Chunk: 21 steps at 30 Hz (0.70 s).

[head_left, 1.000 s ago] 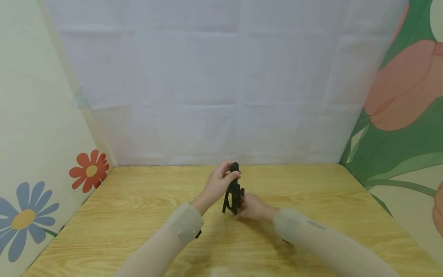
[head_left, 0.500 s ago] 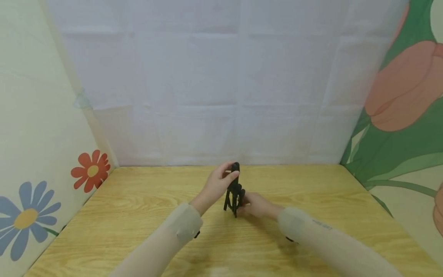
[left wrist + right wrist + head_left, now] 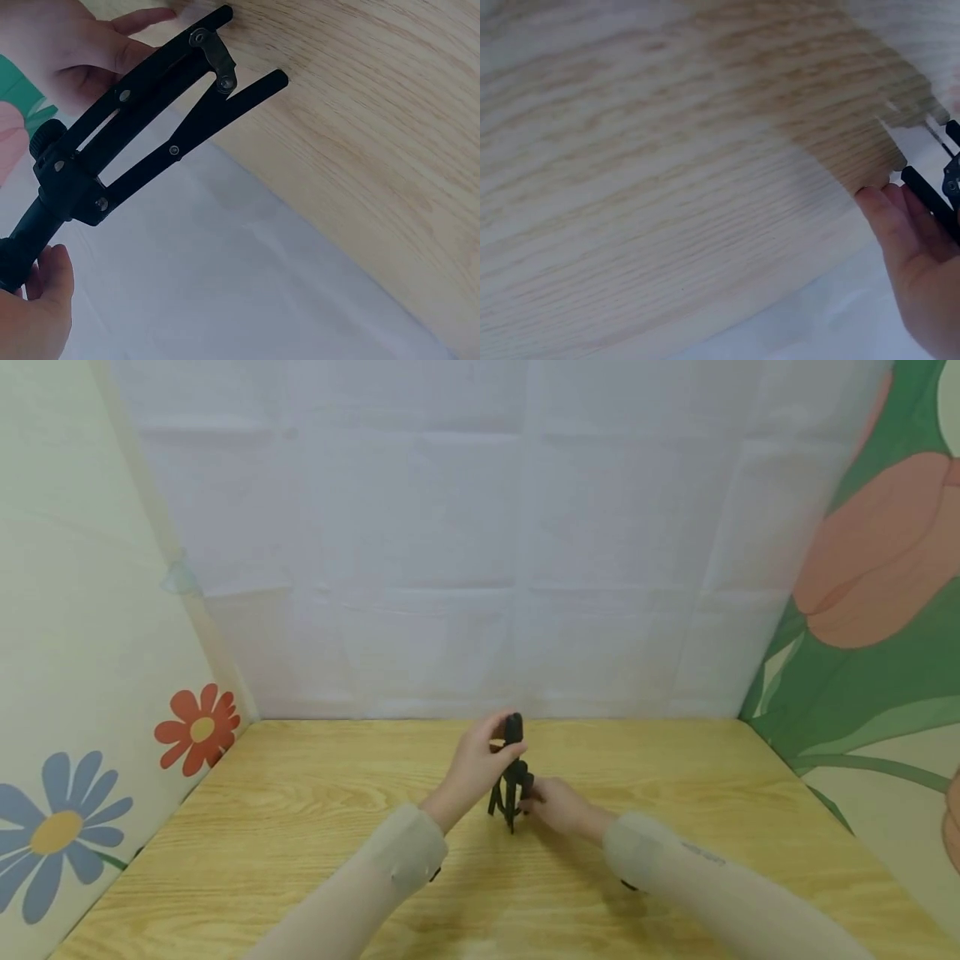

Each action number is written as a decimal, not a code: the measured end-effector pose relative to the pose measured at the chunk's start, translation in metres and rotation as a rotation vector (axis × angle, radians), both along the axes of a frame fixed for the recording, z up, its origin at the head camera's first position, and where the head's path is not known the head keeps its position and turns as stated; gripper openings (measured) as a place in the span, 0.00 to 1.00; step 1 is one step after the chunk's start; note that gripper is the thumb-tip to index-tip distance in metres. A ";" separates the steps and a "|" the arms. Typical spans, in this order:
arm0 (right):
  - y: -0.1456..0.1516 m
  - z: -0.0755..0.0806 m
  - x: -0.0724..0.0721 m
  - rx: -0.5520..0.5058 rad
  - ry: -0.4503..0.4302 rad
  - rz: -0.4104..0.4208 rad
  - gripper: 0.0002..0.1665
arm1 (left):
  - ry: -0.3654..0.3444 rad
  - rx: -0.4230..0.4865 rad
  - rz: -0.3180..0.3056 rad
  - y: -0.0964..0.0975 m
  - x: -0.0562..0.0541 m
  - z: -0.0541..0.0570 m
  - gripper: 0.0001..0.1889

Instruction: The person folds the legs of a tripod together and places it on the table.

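Probably for steadiness, my left hand (image 3: 477,762) grips the black tripod (image 3: 516,771) above its legs; my right hand (image 3: 562,805) touches the right leg (image 3: 150,73), whether pinching I cannot tell.

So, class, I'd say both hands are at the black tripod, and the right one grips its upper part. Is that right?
Not quite: the left hand grips the upper part, as the head view shows. Both hands are indeed at the black tripod.
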State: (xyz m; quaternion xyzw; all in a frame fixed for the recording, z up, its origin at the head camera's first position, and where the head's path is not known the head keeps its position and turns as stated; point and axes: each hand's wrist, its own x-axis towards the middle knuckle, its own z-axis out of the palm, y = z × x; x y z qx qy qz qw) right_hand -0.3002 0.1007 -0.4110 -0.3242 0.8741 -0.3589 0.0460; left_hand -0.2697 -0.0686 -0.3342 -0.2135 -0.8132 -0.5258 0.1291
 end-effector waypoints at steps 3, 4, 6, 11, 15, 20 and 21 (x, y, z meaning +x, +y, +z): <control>0.001 0.000 0.002 0.025 0.034 -0.009 0.10 | 0.034 -0.018 0.003 -0.001 0.000 0.000 0.22; 0.001 0.000 0.002 0.034 0.047 -0.008 0.09 | 0.044 -0.022 0.004 -0.002 -0.001 0.000 0.22; 0.001 0.000 0.004 0.048 0.073 -0.005 0.09 | 0.058 -0.035 0.009 -0.003 -0.001 0.000 0.22; 0.002 0.001 0.007 0.063 0.097 0.006 0.10 | 0.062 -0.042 0.014 -0.006 -0.001 0.001 0.23; 0.002 0.001 0.010 0.052 0.097 0.008 0.10 | 0.081 -0.065 0.012 -0.008 -0.002 0.001 0.24; 0.001 0.003 0.016 0.049 0.117 0.007 0.07 | 0.126 -0.137 0.006 -0.011 -0.005 0.000 0.25; 0.001 0.003 0.017 0.050 0.118 0.006 0.06 | 0.127 -0.150 0.005 -0.012 -0.006 0.000 0.25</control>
